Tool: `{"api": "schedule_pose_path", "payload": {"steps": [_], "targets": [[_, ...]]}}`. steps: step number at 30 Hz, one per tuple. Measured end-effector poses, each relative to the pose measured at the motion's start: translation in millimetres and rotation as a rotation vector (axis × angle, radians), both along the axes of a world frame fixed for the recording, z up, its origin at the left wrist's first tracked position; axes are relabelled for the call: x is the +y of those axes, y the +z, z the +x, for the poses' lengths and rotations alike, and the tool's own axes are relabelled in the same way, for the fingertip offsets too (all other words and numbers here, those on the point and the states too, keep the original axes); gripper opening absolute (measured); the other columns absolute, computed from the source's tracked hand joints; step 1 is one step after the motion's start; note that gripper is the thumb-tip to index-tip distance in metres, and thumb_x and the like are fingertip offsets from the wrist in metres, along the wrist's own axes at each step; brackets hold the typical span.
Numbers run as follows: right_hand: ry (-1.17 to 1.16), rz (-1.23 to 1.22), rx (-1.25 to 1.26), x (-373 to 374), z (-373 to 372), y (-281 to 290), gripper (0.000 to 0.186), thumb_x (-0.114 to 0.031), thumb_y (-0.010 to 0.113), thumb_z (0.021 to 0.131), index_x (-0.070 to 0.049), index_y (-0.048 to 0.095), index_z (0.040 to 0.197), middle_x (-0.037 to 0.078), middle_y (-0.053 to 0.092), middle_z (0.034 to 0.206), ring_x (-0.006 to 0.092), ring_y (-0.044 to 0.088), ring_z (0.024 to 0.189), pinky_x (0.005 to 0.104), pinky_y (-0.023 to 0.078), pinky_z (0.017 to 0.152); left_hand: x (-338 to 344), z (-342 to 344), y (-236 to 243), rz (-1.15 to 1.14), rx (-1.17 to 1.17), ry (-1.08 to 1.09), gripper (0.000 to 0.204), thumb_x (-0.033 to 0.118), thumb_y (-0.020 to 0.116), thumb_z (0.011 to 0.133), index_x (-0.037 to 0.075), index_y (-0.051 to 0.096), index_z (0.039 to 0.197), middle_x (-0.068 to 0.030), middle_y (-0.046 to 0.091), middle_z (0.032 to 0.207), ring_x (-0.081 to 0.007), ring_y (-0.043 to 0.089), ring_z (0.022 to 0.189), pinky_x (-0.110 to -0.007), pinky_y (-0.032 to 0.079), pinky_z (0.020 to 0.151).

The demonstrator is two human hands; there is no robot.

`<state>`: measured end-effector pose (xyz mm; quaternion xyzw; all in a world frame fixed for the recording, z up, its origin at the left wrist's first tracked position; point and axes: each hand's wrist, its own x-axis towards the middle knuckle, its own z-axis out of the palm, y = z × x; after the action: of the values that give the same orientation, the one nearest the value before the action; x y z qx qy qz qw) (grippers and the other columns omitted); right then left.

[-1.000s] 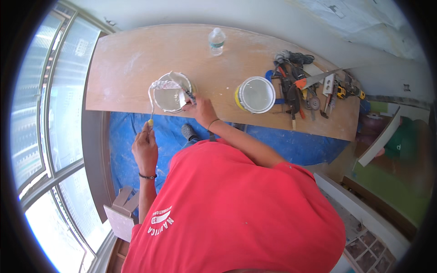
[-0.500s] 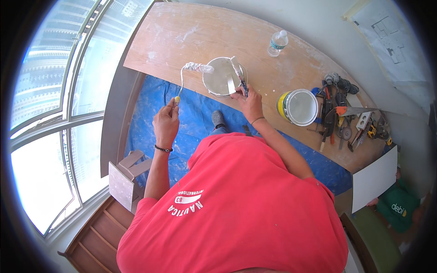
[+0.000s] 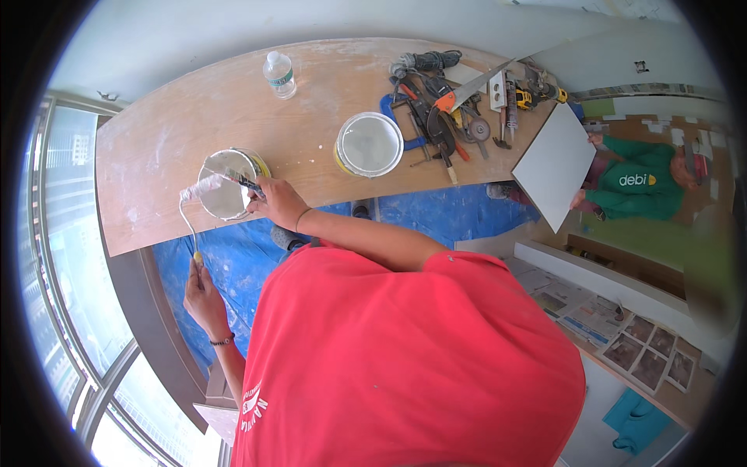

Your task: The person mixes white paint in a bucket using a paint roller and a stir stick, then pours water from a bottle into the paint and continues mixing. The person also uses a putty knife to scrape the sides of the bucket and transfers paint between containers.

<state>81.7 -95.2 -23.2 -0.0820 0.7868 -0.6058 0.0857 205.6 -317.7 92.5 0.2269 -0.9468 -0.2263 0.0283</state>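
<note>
My left hand [image 3: 204, 294] grips the yellow handle of a small paint roller [image 3: 199, 189], whose white sleeve rests at the left rim of an open paint can [image 3: 226, 187]. The can holds white paint and stands near the front edge of a wooden board [image 3: 156, 132]. At the can's right rim, my right hand [image 3: 277, 202] holds a dark brush. A red shirt covers my body below.
A second open can of white paint [image 3: 369, 145] stands mid-board, a water bottle [image 3: 279, 75] behind it. Clamps, a saw and power tools [image 3: 459, 101] lie at the right end. Blue tarp [image 3: 436, 214] covers the floor. A person in green [image 3: 638, 183] holds a white panel [image 3: 554, 165]. Windows are at left.
The view has swung, so the board now sits higher and the person in green shows at right. Both hands stay at the can with roller and brush.
</note>
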Motion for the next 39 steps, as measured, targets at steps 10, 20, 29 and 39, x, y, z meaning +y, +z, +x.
{"api": "schedule_pose_path", "payload": {"steps": [10, 20, 29, 39], "targets": [[0.002, -0.003, -0.056, -4, 4, -5, 0.031, -0.017, 0.085, 0.086, 0.004, 0.068, 0.101, 0.024, 0.075, 0.088, 0.0371, 0.076, 0.083, 0.0446, 0.058, 0.075, -4, 12, 3, 0.044, 0.001, -0.047, 0.033, 0.017, 0.068, 0.100, 0.007, 0.074, 0.132, -0.0196, 0.077, 0.104, -0.0346, 0.074, 0.091, -0.043, 0.057, 0.082], [0.066, 0.079, 0.066, -2, -1, -1, 0.031, -0.023, 0.085, 0.089, -0.001, 0.065, 0.098, 0.013, 0.078, 0.090, 0.0287, 0.077, 0.084, 0.0389, 0.057, 0.079, -32, 14, 5, 0.123, 0.001, 0.207, 0.035, 0.020, 0.069, 0.099, 0.008, 0.075, 0.131, -0.0193, 0.076, 0.101, -0.0277, 0.075, 0.083, -0.039, 0.056, 0.075], [0.071, 0.113, 0.026, -1, 2, -6, 0.030, -0.020, 0.085, 0.090, -0.001, 0.062, 0.095, 0.013, 0.078, 0.090, 0.0253, 0.080, 0.087, 0.0351, 0.058, 0.077, -23, 31, 20, 0.120, 0.016, 0.203, 0.035, 0.017, 0.069, 0.099, 0.008, 0.074, 0.132, -0.0201, 0.076, 0.099, -0.0252, 0.074, 0.081, -0.038, 0.055, 0.073], [0.066, 0.103, -0.011, -4, 4, 3, 0.032, -0.022, 0.087, 0.086, 0.000, 0.068, 0.101, 0.015, 0.077, 0.091, 0.0306, 0.075, 0.083, 0.0405, 0.057, 0.078, 1, -11, -4, 0.065, 0.108, 0.093, 0.034, 0.020, 0.065, 0.101, 0.008, 0.073, 0.132, -0.0167, 0.070, 0.089, -0.0356, 0.069, 0.078, -0.046, 0.054, 0.070]]}}
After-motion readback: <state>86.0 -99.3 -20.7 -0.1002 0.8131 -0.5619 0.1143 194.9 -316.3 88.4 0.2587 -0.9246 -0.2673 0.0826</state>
